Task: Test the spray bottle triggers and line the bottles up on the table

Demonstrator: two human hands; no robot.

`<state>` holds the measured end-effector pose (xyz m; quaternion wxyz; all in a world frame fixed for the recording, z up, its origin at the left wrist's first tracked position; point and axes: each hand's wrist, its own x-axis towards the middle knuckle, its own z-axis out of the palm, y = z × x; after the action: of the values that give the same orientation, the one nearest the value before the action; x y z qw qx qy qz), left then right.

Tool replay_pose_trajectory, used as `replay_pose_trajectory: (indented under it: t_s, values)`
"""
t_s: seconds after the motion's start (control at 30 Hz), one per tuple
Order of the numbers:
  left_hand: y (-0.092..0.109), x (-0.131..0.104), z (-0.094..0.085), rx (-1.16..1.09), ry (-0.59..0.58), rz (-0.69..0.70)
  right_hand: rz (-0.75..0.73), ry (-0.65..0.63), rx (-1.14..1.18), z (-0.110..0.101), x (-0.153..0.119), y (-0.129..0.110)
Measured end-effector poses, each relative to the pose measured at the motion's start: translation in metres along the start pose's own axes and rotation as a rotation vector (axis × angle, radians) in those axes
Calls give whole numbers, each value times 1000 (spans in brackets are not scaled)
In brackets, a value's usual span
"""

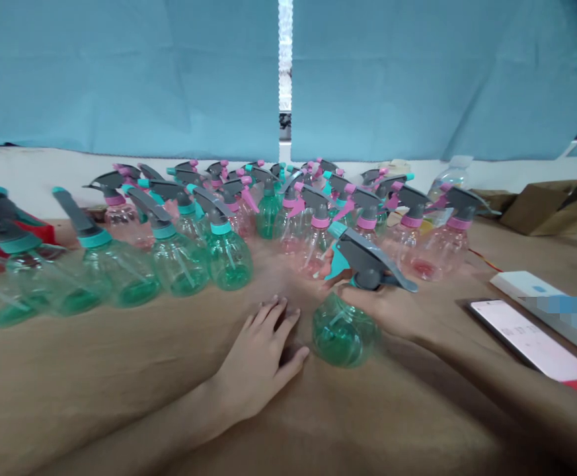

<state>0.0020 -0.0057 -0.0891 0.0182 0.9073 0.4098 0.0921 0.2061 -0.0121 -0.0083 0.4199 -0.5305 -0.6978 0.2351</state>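
My right hand (pixel 375 305) is wrapped round the neck of a green spray bottle (pixel 342 334), just under its grey and turquoise trigger head. The bottle tilts slightly, and its base is at or just above the table; I cannot tell which. To the left of it, my left hand (pixel 266 350) lies palm down on the brown table (pixel 169 377), fingers spread, holding nothing. Beyond my left hand stands another green spray bottle (pixel 229 258). Past my right hand is a pink spray bottle (pixel 316 248), partly hidden by the held trigger head.
Several green bottles (pixel 179 264) line the left side, with many pink ones (pixel 412 228) behind and right. A lit phone (pixel 526 337) and a white box (pixel 540 297) lie at right, near an open cardboard box (pixel 546 208). Blue cloth (pixel 119 79) hangs behind.
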Motion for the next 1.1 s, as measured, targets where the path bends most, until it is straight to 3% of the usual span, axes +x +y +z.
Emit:
replay_pose_trajectory:
  t_s: [0.13,0.43,0.57,0.97,1.1]
  values:
    - [1,0,-1,9,-4,-3,56,-26,126,-1,-1,4]
    - [1,1,-2,-11,-21,-4,130,-13,163,-2,2,2]
    - [1,0,-1,-23,-3,2,103,-52,202,-1,3,-1]
    - [0,1,-2,-8,-10,-3,68,19,184,4,2,8]
    - [1,1,-2,-18,-11,-4,68,-70,211,4,5,7]
